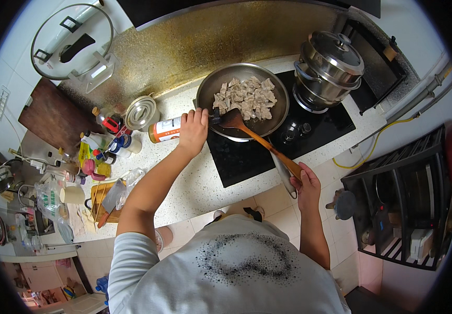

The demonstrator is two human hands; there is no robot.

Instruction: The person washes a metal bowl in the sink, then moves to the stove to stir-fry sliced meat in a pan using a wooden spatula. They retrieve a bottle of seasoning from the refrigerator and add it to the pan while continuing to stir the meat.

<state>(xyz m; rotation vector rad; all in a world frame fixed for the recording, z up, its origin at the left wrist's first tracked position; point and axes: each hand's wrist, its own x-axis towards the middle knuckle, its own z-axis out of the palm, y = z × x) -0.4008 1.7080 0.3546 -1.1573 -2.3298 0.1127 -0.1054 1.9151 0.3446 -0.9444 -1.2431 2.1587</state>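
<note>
A wok (pixel 243 103) on the black glass hob holds chunks of greyish cooked meat (pixel 245 97). My left hand (pixel 195 132) grips a bottle (pixel 166 130) with an orange and white label, tipped on its side so that its dark spout end reaches over the wok's left rim. The fingers of my right hand (pixel 308 183) hold the end of a wooden spatula (pixel 273 150). Its broad blade rests inside the wok, beside the meat and close to the bottle's spout. The wok's metal handle (pixel 283 176) passes below the spatula, near my right hand.
A lidded steel steamer pot (pixel 329 70) stands on the hob's right burner. Left on the counter are a steel pot with lid (pixel 142 114), several sauce bottles, and a cutting board (pixel 101 196) with a cleaver (pixel 112 198). A glass lid (pixel 72 41) hangs on the wall. A black shelf rack stands right.
</note>
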